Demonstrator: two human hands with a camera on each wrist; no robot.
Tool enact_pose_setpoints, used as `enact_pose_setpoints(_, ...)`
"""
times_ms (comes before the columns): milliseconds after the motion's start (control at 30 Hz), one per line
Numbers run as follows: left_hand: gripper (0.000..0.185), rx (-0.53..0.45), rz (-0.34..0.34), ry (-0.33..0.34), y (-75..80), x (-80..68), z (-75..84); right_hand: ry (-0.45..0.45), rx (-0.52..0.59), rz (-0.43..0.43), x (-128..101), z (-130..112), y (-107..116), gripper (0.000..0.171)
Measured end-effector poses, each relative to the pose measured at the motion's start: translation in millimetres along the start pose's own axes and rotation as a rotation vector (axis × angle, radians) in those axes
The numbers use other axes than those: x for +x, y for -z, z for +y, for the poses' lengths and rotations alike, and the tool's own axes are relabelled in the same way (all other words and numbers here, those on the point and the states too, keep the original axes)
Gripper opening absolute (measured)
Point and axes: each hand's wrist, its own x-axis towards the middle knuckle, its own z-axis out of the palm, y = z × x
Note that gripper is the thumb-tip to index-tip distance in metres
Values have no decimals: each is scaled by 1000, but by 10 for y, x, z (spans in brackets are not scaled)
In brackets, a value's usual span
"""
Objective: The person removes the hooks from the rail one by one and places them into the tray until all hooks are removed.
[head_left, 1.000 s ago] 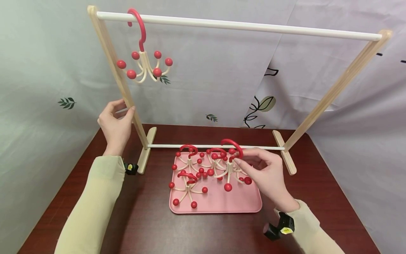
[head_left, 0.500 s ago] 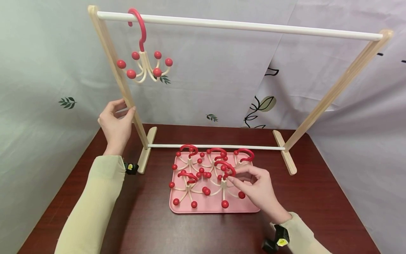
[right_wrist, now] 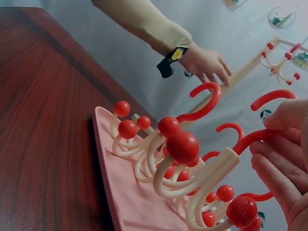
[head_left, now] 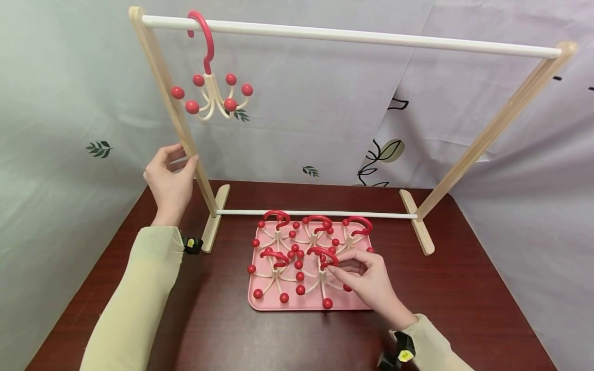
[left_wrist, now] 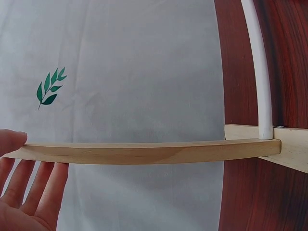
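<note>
My right hand (head_left: 366, 282) pinches the red hook of a claw hanger (right_wrist: 222, 166), whose cream arms end in red balls. This hanger stands upright over the front right of a pink tray (head_left: 297, 309), its balls close to the tray's surface. Several matching hangers, such as the front left one (head_left: 276, 278), sit in the tray around it. At the left, my left hand (head_left: 169, 178) holds the wooden post (left_wrist: 144, 153) of a rack, thumb on one side and fingers on the other. Another claw hanger (head_left: 211, 90) hangs from the rack's white top bar (head_left: 325, 34).
A thin white lower bar (head_left: 250, 212) runs behind the tray between the rack's wooden feet. The right post (head_left: 492, 134) leans outward in view. A pale patterned cloth (head_left: 297, 129) backs the dark red-brown table (head_left: 218, 330).
My right hand has brought the hanger from over the tray's back right down to its front, slightly left. The back right hanger now shows more. My left hand stays on the post.
</note>
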Motion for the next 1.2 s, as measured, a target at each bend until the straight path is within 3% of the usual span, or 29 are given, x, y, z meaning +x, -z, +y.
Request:
enact_pose_setpoints(567, 30, 15, -1, -11, 4, -4, -20, -124, 21, -12, -24, 168, -122, 19)
enact_pose_setpoints(1200, 31, 21, -2, 4, 3, -2, -6, -157, 10, 16, -55, 227, -164, 20)
